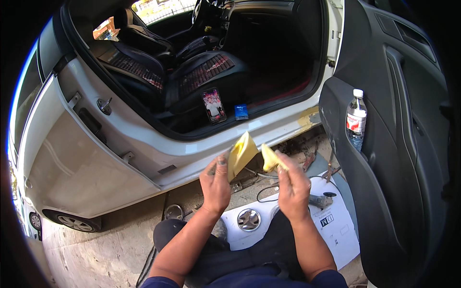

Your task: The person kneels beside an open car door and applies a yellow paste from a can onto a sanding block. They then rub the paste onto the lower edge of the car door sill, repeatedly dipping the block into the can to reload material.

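In front of the white car's open doorway, my left hand (215,186) is closed on a broad, flat yellow putty spreader (242,154) with yellow paste on its face. A smaller yellow putty spreader (270,159), thick with the same paste, is pinched in my right hand (293,186). The two spreaders are held close to each other with a narrow gap between them. Grey smudges mark my left fingers. Behind them runs the white door sill (192,151), which bears a yellowish, sanded-looking patch (308,120) at its right end.
A phone (214,105) and a small blue box (241,112) rest by the sill. At right, the open door (384,144) holds a water bottle (356,120). Below lie a white sheet (343,240), a round metal lid (248,219), a corded power tool (321,200) and a red-handled tool (309,161).
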Available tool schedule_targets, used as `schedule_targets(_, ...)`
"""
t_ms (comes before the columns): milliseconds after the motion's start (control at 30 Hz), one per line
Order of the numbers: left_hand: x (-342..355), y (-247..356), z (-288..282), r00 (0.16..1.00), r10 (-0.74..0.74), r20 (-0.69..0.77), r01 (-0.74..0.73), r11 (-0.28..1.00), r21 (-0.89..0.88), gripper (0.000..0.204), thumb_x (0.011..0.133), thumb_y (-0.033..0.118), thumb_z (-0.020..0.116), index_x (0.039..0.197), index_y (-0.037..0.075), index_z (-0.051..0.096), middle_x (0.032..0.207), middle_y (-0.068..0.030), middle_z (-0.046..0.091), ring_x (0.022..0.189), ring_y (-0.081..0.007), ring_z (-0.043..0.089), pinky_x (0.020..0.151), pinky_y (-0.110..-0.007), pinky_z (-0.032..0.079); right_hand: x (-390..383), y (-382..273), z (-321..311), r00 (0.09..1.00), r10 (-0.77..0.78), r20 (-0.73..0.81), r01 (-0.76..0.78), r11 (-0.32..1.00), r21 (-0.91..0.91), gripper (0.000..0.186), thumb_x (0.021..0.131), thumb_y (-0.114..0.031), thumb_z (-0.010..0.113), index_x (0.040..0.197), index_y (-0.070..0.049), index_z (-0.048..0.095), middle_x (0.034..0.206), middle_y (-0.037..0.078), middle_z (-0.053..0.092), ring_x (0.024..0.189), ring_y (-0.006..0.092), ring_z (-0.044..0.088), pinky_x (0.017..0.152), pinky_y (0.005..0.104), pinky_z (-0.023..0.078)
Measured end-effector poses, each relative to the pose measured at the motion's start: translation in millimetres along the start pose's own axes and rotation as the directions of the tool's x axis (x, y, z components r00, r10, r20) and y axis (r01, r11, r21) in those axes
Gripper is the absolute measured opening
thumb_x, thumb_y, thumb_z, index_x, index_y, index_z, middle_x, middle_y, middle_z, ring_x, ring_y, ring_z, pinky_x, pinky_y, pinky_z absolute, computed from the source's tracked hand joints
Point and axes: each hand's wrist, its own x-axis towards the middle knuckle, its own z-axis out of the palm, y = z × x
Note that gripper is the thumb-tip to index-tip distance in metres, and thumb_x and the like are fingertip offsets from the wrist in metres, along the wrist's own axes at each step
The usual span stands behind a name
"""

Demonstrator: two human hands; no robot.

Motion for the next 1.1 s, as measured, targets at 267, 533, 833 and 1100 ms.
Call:
schedule_targets(267,-8.2,3.5,8.0,0.974,0.202,0.108,-0.225,0.929,0.293,0.04,0.118,0.027,0.057,0.133,-0.006,0.073,0.116,-0.0211,0.078,0.105,-0.0255,0.074,0.096,-0.037,0.056,-20.3,3.8,21.6,0.969,-0.187,0.162,0.204,0.974,-0.094,0.04,0.099,0.006,0.067,0.137,-0.002,0.073,0.13,0.021,0.075,0.118,0.0408,0.072,0.101,0.0457,0.06)
schedule_targets(533,5.7,-6.1,-3.1,0.987,-0.158,-0.007,0.146,0.928,-0.343,0.038,0.118,0.032,0.058,0.121,-0.003,0.072,0.118,-0.0086,0.076,0.113,-0.0167,0.07,0.102,-0.033,0.056,-10.5,16.4,-10.0,0.999,0.0,0.037,-0.004,0.994,0.107,0.038,0.104,0.004,0.062,0.141,-0.001,0.071,0.133,0.018,0.076,0.122,0.0314,0.073,0.107,0.0423,0.059)
schedule_targets(833,0.2,-1.9,8.6,0.871,-0.448,0.201,0.464,0.614,-0.639,0.04,0.115,0.039,0.059,0.137,0.006,0.062,0.132,-0.0113,0.074,0.112,-0.0277,0.075,0.084,-0.045,0.062,-10.8,11.8,24.4,0.996,-0.039,-0.081,0.047,0.993,0.108,0.042,0.114,-0.008,0.057,0.156,-0.003,0.06,0.136,0.02,0.074,0.125,0.0298,0.073,0.104,0.0404,0.058)
schedule_targets(1100,-0.7,-0.2,9.3,0.917,-0.38,0.124,0.376,0.716,-0.588,0.046,0.116,0.037,0.057,0.14,-0.002,0.06,0.133,-0.0162,0.072,0.12,-0.0296,0.073,0.103,-0.047,0.061,1.5,10.5,-3.1,0.958,-0.276,-0.073,0.251,0.935,-0.249,0.039,0.101,0.0,0.07,0.139,-0.007,0.074,0.135,0.02,0.074,0.122,0.0431,0.072,0.104,0.0486,0.06)
